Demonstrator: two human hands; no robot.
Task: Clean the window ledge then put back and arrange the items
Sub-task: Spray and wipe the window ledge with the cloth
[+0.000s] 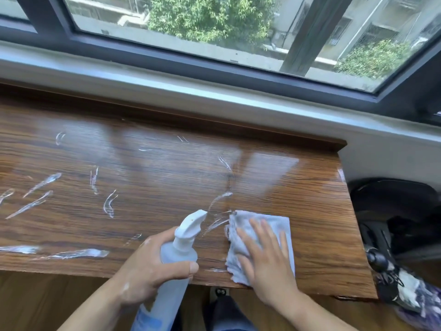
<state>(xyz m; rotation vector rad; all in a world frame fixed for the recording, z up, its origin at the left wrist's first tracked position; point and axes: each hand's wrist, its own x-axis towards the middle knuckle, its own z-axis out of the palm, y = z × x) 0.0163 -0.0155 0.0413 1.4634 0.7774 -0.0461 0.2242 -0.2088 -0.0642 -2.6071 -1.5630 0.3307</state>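
The wooden window ledge (155,177) runs below the window and carries several white streaks of cleaning foam (40,185). My left hand (148,266) grips a translucent spray bottle (176,259) with a white nozzle pointing up and right, near the ledge's front edge. My right hand (265,259) lies flat, fingers spread, pressing a pale blue-grey cloth (279,225) onto the ledge's front right part. A few foam streaks lie just left of the cloth.
The dark-framed window (214,65) and its grey sill lie behind the ledge. A black bag or chair (393,211) and a folded patterned umbrella (405,290) sit right of the ledge's end. The floor is below the front edge.
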